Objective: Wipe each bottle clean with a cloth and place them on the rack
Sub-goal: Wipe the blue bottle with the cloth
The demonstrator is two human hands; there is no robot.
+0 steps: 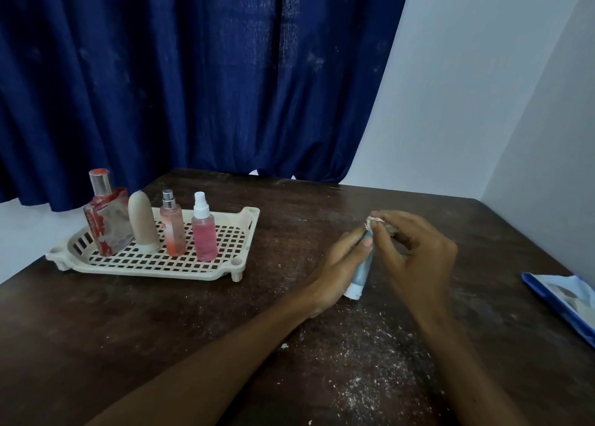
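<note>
My left hand (338, 264) grips a small pale blue tube (361, 274) with a white cap that points down toward the table. My right hand (415, 251) pinches a small whitish cloth (375, 221) against the tube's upper end. On the left stands a cream perforated rack (180, 261). It holds several bottles upright: a square glass bottle with red marks (108, 222), a beige rounded bottle (143, 222), a slim peach spray bottle (173, 226) and a pink spray bottle (203, 229).
The dark wooden table (161, 329) is sprinkled with white crumbs near its front middle. A blue and white packet (566, 300) lies at the right edge. A blue curtain (193, 71) hangs behind the table, and a white wall stands to the right.
</note>
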